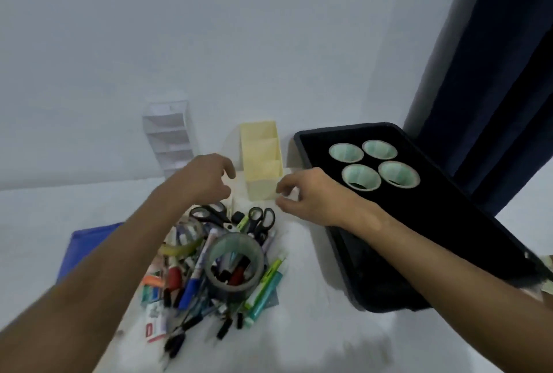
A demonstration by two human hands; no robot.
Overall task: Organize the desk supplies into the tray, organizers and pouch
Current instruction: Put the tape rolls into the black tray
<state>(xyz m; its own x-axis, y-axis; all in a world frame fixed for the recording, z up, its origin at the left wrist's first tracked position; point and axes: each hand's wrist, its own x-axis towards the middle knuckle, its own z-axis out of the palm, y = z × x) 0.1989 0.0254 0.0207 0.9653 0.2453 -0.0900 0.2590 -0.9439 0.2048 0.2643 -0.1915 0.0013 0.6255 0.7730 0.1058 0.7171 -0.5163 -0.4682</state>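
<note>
A heap of desk supplies [209,271] lies on the white desk: pens, markers, highlighters, black-handled scissors [263,218] and a large clear tape roll [235,265]. A yellow organizer [263,160] with stepped compartments stands behind the heap. My left hand [209,176] hovers just left of it with loosely curled fingers, holding nothing. My right hand [305,193] hovers just right of it, fingers also curled and empty. A black tray [344,253] at the right holds several tape rolls [360,176]. A blue pouch [89,241] lies at the left, partly under my left arm.
A white tiered organizer [170,136] stands against the wall behind my left hand. A dark blue curtain [502,58] hangs at the right, beyond the tray. The desk's near right part, in front of the tray, is bare white surface.
</note>
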